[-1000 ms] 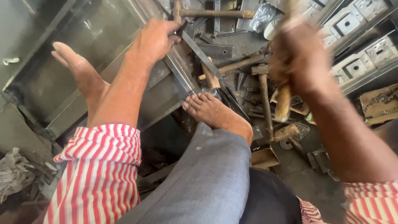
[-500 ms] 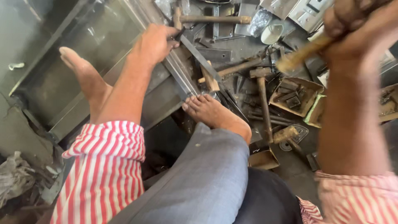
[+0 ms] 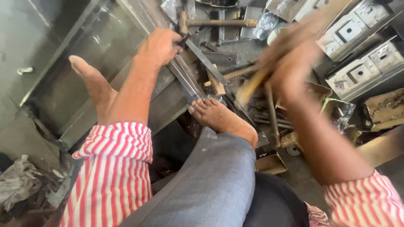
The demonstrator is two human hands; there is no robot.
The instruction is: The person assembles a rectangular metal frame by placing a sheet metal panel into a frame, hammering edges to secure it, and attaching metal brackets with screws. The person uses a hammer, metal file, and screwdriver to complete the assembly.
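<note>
Seen from the head camera, the left hand (image 3: 159,45) is closed in a fist around a dark narrow tool (image 3: 183,39), fingers pressed together and curled over it, at the upper edge of a long grey metal frame (image 3: 126,80) that lies slanted across the floor. A flat steel strip (image 3: 206,62) runs from just beside that fist down toward the right foot (image 3: 219,117), whose toes rest on the frame's lower rail. The left foot (image 3: 94,86) presses on the sheet-metal panel inside the frame, well apart from the other foot.

Over on the other side, the right hand (image 3: 294,75) is blurred; its fingers wrap a wooden-handled hammer (image 3: 269,63), held above the clutter of tools, and how tightly they close cannot be told. The handle streaks diagonally, its head lost in the blur.

Beyond the fist a second hammer (image 3: 216,22) lies flat on the floor. Grey pressed-metal boxes (image 3: 362,54) are stacked at upper right. Red-and-white striped sleeves (image 3: 115,168) and grey trousers (image 3: 210,185) fill the lower part of the view.
</note>
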